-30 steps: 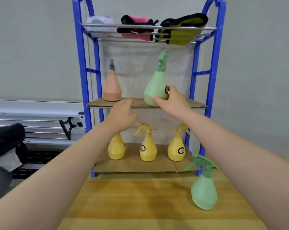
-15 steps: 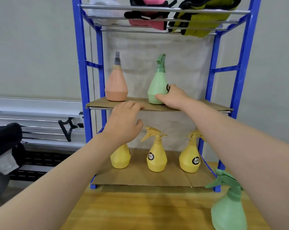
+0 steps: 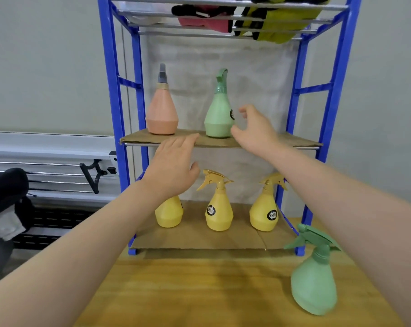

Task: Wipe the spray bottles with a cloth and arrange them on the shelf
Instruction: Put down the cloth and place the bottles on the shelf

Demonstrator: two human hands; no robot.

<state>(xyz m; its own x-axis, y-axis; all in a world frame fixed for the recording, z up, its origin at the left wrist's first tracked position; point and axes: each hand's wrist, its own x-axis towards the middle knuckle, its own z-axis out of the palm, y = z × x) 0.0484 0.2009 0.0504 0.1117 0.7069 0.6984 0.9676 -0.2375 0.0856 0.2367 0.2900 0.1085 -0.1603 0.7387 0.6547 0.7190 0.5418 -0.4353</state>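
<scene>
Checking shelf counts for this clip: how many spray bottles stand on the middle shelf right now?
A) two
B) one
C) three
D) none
A: the middle shelf holds just the orange bottle and the green bottle; the three yellow bottles stand on the shelf below, and another green one is on the table.

Two bottles [image 3: 162,107] [image 3: 219,109] are being kept side by side on the middle shelf [image 3: 294,141]; three bottles [image 3: 169,212] [image 3: 218,208] [image 3: 264,210] are being kept in a row below, and another bottle [image 3: 314,279] on the table [image 3: 199,291] before the rack's [image 3: 110,67] right leg.
</scene>
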